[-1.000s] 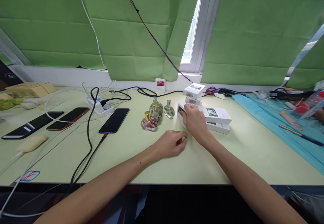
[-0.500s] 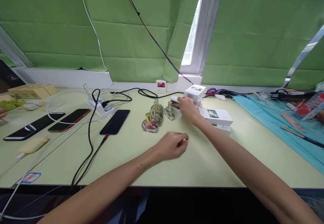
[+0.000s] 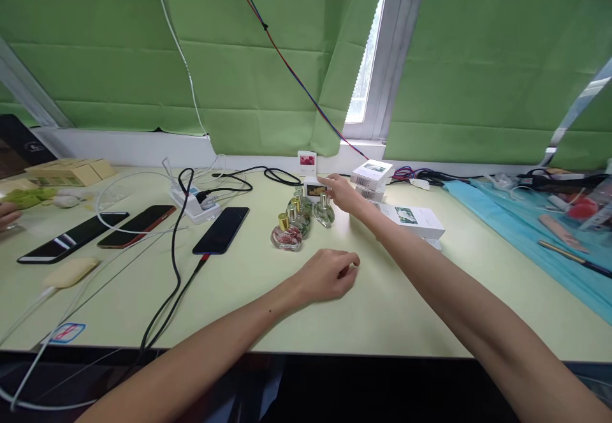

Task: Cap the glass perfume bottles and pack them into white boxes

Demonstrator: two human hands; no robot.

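My right hand (image 3: 343, 193) grips a small white box (image 3: 314, 188) with a dark picture on its front, behind the glass bottles. One clear bottle (image 3: 324, 211) stands just in front of that box. Left of it is a row of several bottles, the nearest a pink one (image 3: 285, 237) with a gold cap. My left hand (image 3: 331, 274) rests on the table in front of the bottles, fingers curled with nothing in them. Right of my right hand are stacked white boxes (image 3: 373, 172) and a lying white box (image 3: 415, 219) with a green picture.
On the left of the table (image 3: 392, 321) lie a phone (image 3: 221, 230), two more phones, a power strip (image 3: 196, 203) and loose cables. A white box (image 3: 306, 163) stands at the back. Blue plastic (image 3: 507, 219) covers the right side. Another person's hand (image 3: 7, 214) shows far left.
My right hand has moved left with the small white box, now behind the clear bottle and away from the stack. My left hand has stayed in place. The view has shifted slightly.
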